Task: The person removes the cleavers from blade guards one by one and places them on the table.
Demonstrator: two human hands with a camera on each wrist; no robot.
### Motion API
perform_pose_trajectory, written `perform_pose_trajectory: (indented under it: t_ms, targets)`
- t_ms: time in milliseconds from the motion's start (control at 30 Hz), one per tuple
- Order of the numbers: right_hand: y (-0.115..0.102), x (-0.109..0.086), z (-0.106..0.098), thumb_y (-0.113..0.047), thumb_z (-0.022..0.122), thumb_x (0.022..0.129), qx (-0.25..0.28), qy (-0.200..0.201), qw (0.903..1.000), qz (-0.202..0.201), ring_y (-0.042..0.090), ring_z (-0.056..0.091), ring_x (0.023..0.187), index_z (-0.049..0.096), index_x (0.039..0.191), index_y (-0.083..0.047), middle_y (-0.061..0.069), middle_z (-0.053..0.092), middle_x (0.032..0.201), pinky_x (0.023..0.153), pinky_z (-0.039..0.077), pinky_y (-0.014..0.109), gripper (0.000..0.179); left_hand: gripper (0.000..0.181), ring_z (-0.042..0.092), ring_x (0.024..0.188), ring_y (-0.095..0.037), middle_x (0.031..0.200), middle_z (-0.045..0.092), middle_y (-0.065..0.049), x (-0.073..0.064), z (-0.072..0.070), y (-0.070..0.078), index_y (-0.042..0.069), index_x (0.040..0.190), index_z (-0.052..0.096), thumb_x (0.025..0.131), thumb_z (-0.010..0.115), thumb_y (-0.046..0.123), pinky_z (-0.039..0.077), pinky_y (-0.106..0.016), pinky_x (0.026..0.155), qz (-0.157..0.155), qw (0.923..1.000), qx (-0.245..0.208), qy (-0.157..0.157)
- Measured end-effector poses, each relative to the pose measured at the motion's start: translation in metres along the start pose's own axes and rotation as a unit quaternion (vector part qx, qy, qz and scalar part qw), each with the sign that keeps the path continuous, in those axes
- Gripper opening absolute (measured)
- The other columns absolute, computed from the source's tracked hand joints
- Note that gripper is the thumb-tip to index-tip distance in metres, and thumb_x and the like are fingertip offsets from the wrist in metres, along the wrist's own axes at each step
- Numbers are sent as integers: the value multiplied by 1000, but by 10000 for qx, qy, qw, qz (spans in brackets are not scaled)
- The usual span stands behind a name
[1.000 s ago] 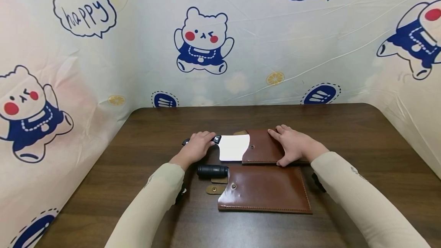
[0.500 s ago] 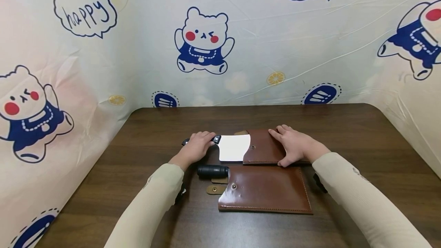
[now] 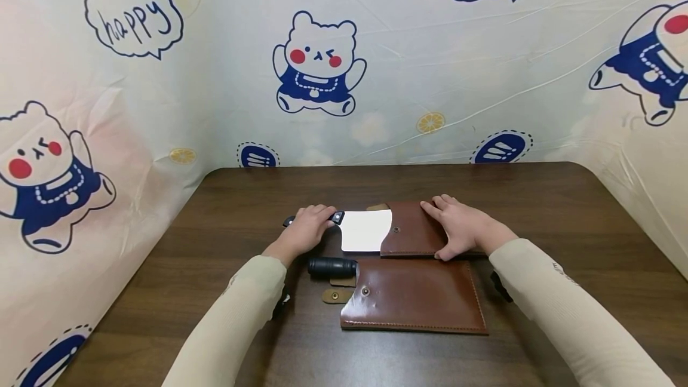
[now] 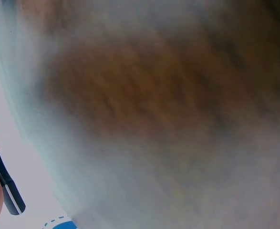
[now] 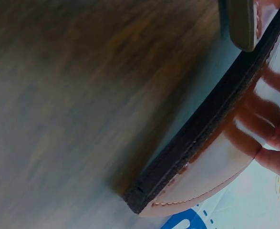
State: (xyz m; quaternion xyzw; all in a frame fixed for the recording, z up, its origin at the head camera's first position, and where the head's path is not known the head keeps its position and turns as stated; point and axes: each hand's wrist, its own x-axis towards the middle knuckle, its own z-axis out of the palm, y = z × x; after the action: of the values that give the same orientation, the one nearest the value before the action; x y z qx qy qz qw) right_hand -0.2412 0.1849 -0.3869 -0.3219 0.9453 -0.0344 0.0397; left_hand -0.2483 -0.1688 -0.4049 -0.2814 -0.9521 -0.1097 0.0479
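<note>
My left hand (image 3: 307, 227) grips the black handle of a cleaver (image 3: 364, 232), and the handle's end also shows at the left edge of the left wrist view. The cleaver's bright blade lies flat, its far part hidden inside a brown leather sheath (image 3: 411, 237). Spread across that sheath, my right hand (image 3: 459, 227) presses on it with fingers toward the far side and thumb at the near edge. In the right wrist view its fingertips touch the shiny leather. Nearer to me lies a second brown sheath (image 3: 416, 297) with a black ribbed handle (image 3: 332, 267) sticking out leftward.
A tan snap strap (image 3: 336, 296) extends left from the nearer sheath. Both sheaths lie close together on a dark wooden table (image 3: 242, 196). A printed cloth (image 3: 398, 76) hangs around the table's back and sides.
The far sheath and my right hand have shifted slightly right, so a little more blade shows. My left hand and the nearer sheath stay in place.
</note>
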Motion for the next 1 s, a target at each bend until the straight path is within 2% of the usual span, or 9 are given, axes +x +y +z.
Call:
perform_pose_trajectory:
  t_ms: [200,467,733,1000]
  targets:
    - [1,-2,0,-52,74,60,49,-34,10000,26,43,32,129,31,143,-2,28,36,138,97,40,51,105,32,54,111,-29,119,60,-12,-1,2,-2,6,125,54,96,49,18,39,-47,93,34,10000,-3,81]
    - [3,-5,0,-51,74,61,87,-89,9999,93,45,29,131,30,143,-2,30,34,140,99,38,51,106,33,53,111,-29,120,59,-11,0,2,-4,6,126,53,96,49,20,39,-47,94,-35,10000,-19,37]
    - [7,-7,1,-50,75,61,75,-12,10000,35,45,30,130,31,143,-1,29,36,138,97,40,51,105,32,55,109,-28,118,60,-11,-1,2,-5,5,125,53,96,50,18,40,-47,91,81,9998,69,143]
    - [8,-10,1,-52,74,61,0,13,10000,74,45,31,129,32,142,-1,29,36,138,98,39,52,105,32,54,109,-28,119,60,-11,-2,2,-5,5,126,53,96,50,19,40,-47,92,62,9999,63,113]
